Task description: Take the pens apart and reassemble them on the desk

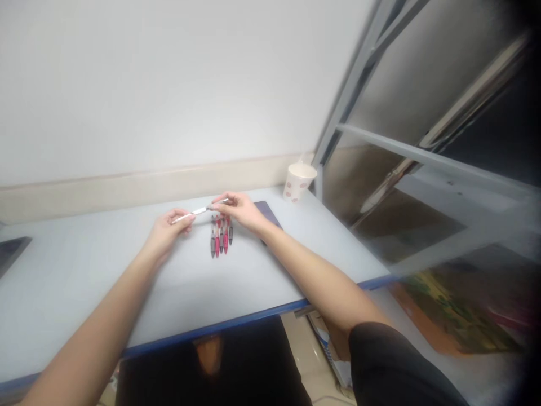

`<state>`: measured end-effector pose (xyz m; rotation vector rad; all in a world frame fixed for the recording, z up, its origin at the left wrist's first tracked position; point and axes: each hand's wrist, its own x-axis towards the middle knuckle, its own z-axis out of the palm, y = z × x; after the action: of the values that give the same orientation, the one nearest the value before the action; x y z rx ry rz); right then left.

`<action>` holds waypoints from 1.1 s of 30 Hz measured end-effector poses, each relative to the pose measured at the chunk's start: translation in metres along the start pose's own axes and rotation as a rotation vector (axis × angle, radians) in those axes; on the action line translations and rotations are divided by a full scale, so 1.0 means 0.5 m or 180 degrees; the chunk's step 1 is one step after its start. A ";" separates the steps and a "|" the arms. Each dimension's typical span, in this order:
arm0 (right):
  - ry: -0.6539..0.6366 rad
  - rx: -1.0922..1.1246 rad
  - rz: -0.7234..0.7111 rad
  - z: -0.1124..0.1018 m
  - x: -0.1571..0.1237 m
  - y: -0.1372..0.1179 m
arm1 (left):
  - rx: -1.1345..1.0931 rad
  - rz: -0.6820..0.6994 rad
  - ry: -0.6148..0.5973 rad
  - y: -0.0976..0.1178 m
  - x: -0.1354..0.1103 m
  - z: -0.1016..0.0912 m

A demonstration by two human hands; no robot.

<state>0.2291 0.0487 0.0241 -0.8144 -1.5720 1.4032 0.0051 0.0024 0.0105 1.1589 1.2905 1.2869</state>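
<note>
Pinching the white pen [200, 211] in left hand [169, 230] and right hand [243, 211] alike, slanted across the gap between them, close by the lined-up pens [221, 241] on the table [186, 293]!

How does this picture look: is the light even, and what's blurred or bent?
In the head view, the wall is bright and pale, with soft shadows on the desk; in the head view, the frame blurs toward the right edge, where dark patches hide detail; in the head view, the pens are distinguishable, but soft.
</note>
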 end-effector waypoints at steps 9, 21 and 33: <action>-0.0359 -0.1011 0.0230 0.038 -0.028 0.000 | -0.0463 0.0121 0.0224 0.011 0.009 -0.012; -0.0425 -0.1612 -0.0247 0.026 -0.022 0.002 | -0.0337 0.0165 0.0099 0.021 0.005 -0.017; -0.0332 -0.1903 -0.0246 0.025 -0.023 0.011 | -0.0496 0.0095 0.0175 0.007 0.019 -0.029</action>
<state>0.2224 0.0341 0.0169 -1.0184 -2.1221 0.9312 -0.0101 0.0105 0.0142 1.0430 1.1934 1.4236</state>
